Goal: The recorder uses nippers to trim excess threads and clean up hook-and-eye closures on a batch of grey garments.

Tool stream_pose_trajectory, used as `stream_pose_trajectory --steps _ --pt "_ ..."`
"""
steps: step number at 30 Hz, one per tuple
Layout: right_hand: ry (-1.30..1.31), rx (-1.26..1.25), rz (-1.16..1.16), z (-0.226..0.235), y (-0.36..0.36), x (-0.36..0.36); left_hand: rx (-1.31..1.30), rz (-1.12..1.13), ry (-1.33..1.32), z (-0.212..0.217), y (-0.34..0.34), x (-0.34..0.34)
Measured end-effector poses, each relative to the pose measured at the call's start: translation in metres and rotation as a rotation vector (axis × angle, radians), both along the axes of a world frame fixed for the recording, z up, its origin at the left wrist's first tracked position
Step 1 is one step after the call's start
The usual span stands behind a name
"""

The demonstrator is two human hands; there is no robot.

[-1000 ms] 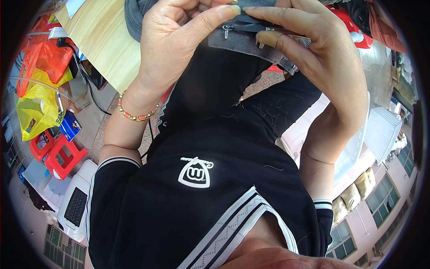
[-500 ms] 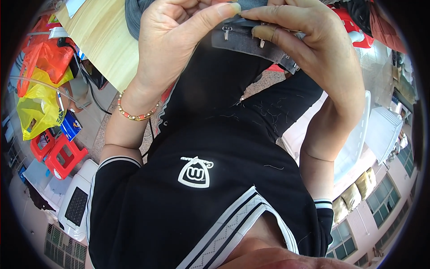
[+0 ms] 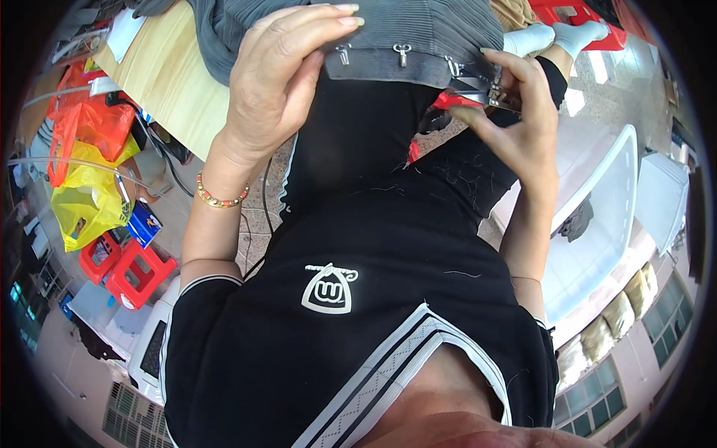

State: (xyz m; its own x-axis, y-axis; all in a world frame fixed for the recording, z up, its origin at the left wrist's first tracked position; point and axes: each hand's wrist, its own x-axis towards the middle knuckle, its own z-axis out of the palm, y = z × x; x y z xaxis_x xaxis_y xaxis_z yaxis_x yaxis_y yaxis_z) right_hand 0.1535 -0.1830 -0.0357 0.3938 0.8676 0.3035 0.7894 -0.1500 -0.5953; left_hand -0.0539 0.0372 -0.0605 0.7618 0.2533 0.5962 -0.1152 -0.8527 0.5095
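So the big thing here is the grey ribbed garment (image 3: 418, 33), draped off the wooden counter (image 3: 160, 75) and hanging over the person's lap. Looks soft and floppy to me, light, and probably stretchy with that ribbing, so it'll sag and slide unless it's pinched flat. I'd say the sturdy place to take it is the hem band, since that folded edge looks thicker than the rest.

That's pretty much where the left hand (image 3: 280, 82) is: the grip is clenched on the left end of the band, thumb across the top and fingers wrapped under, holding it taut. The band runs from that hand straight across to the right.

Along the band hang small metal clips (image 3: 403, 52), three that I can see, spaced apart. Hard, tiny and likely slippery, fingertip stuff only.

The right hand (image 3: 519, 123) sits at the right end of the band, closed around a little red-handled snipper (image 3: 467, 98), blades pointing at the hem edge. Can't tell if the blades are actually touching the fabric or just beside it.
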Motion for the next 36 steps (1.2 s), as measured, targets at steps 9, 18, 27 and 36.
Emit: stream_pose_trajectory --steps 9,18,27,36 --pt "0.484 0.138 0.123 -0.008 -0.021 0.041 -0.718 -0.139 0.041 0.045 -0.004 0.005" --pt "0.718 0.032 0.165 0.001 -0.019 0.098 -1.092 -0.102 0.119 0.037 -0.005 0.009" --pt "0.785 -0.004 0.002 -0.037 -0.014 0.092 -1.131 -0.031 0.051 0.021 0.002 0.009" --pt "0.587 -0.009 0.009 -0.050 -0.011 0.106 -0.957 0.066 0.017 0.014 -0.001 0.008"
